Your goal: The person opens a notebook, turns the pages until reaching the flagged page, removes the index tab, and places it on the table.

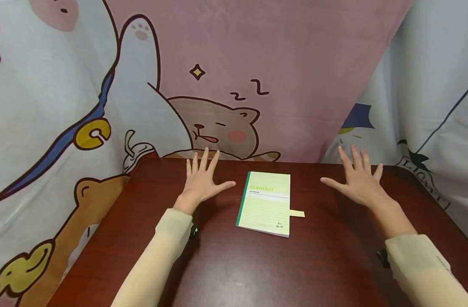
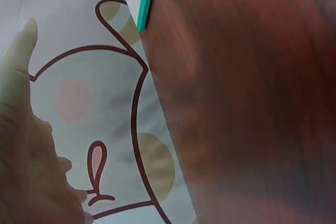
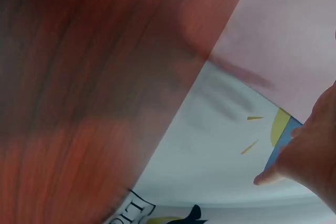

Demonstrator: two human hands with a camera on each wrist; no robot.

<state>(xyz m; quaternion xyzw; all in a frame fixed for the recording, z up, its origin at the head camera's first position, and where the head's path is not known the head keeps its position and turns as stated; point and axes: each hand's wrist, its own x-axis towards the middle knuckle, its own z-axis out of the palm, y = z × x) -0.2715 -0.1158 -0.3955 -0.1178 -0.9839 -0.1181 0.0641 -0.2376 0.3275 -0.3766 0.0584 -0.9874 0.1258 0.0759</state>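
A pale green notebook [image 1: 265, 209] with a dark green spine lies on the dark red-brown table [image 1: 234, 268], its cover reading "Gambit". From its right edge sticks out a small cream paper tab [image 1: 297, 213]. To the left of the notebook my left hand [image 1: 201, 183] is held with fingers spread and touches nothing. My right hand [image 1: 358, 181], also spread wide, hovers to the right of the notebook, apart from it. In the left wrist view only a corner of the notebook's green spine [image 2: 147, 1] shows at the top. The right wrist view shows part of my right hand [image 3: 312, 153] but not the notebook.
A cartoon-printed cloth [image 1: 295, 76] hangs behind the table's far edge and around both sides. Both forearms wear pale yellow sleeves [image 1: 157, 256], with a dark strap or device [image 1: 193, 231] at the left wrist.
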